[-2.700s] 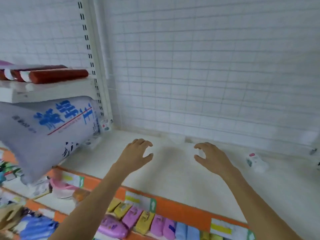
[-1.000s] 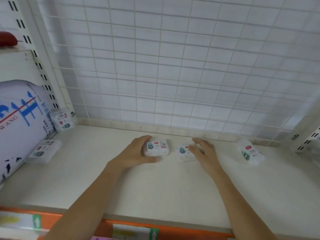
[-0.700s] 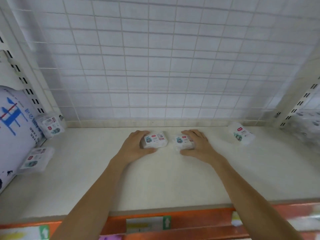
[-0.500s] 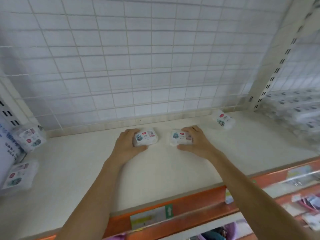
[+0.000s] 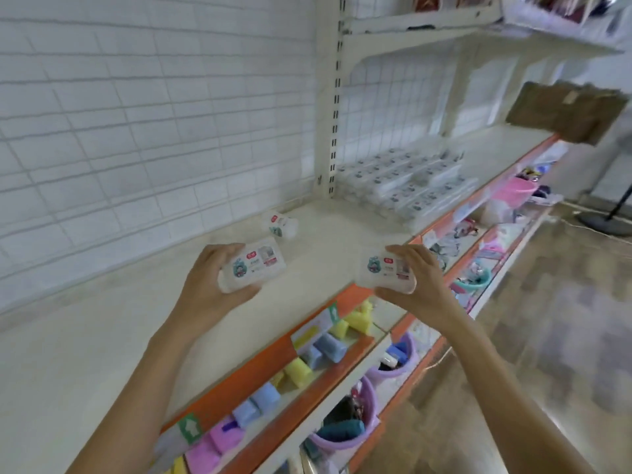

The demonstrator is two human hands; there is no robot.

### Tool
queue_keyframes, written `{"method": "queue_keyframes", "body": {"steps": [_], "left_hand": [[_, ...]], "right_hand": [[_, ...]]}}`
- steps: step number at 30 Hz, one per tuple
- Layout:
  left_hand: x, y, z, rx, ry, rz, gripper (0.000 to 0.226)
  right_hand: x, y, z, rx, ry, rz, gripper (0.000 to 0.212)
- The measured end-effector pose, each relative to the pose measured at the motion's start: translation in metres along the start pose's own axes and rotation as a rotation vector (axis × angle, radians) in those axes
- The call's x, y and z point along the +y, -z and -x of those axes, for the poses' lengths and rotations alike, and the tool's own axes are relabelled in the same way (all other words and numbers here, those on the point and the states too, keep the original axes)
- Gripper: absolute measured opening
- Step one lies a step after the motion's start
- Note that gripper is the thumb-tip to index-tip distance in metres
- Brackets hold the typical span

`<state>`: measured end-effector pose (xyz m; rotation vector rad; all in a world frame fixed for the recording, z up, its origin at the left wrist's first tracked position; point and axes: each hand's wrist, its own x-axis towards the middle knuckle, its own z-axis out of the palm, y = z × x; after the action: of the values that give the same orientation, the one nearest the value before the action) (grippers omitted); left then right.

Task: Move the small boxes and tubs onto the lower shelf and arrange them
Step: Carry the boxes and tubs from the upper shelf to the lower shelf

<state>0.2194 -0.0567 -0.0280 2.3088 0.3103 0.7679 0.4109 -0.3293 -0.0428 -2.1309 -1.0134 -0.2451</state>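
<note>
My left hand [image 5: 208, 285] grips a small white labelled box [image 5: 253, 266], lifted above the cream shelf [image 5: 102, 336]. My right hand [image 5: 420, 285] grips a second box of the same kind [image 5: 386, 270], held past the shelf's orange front edge [image 5: 260, 367]. A third small box [image 5: 279, 224] lies tilted on the shelf near the wire back. To the right, beyond the upright post [image 5: 333, 97], several of these boxes [image 5: 407, 181] lie in rows on the neighbouring shelf.
Below the orange edge, lower shelves hold coloured soap bars [image 5: 297, 371] and purple tubs [image 5: 345, 429]. A white shelf [image 5: 427, 25] hangs above at the right. A brown cardboard piece [image 5: 567, 111] sticks out at far right. Tiled floor lies to the right.
Both hands have lifted their boxes off the shelf and drawn them toward me and to the right. My view has swung right, revealing the rows of boxes on the neighbouring shelf.
</note>
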Motion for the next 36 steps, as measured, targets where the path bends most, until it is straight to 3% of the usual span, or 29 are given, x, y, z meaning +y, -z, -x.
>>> {"method": "queue_keyframes", "body": {"steps": [3,11,16,21,27,31,36], "left_hand": [[0.035,-0.054,-0.018,-0.045,-0.079,-0.022,0.081],[0.134,-0.204,-0.048,-0.15,-0.164,0.053,0.075],[0.166,-0.273,-0.051,-0.203,-0.145,0.093,0.077],[0.188,-0.319,-0.068,-0.274,-0.165,0.005,0.072],[0.192,-0.347,-0.104,-0.276,-0.139,-0.048,0.076],[0.182,-0.355,-0.142,-0.15,-0.113,-0.028,0.081],[0.16,-0.357,-0.201,-0.046,-0.094,-0.094,0.07]], "right_hand": [[0.034,0.047,0.024,0.04,-0.082,0.052,0.073],[0.133,0.161,0.085,0.112,-0.194,0.11,0.076],[0.196,0.201,0.114,0.126,-0.238,0.113,0.072],[0.244,0.223,0.122,0.113,-0.276,0.156,0.086],[0.289,0.226,0.091,0.041,-0.293,0.129,0.075],[0.319,0.22,0.032,-0.011,-0.237,0.122,0.073],[0.344,0.199,-0.066,-0.137,-0.119,0.123,0.074]]}}
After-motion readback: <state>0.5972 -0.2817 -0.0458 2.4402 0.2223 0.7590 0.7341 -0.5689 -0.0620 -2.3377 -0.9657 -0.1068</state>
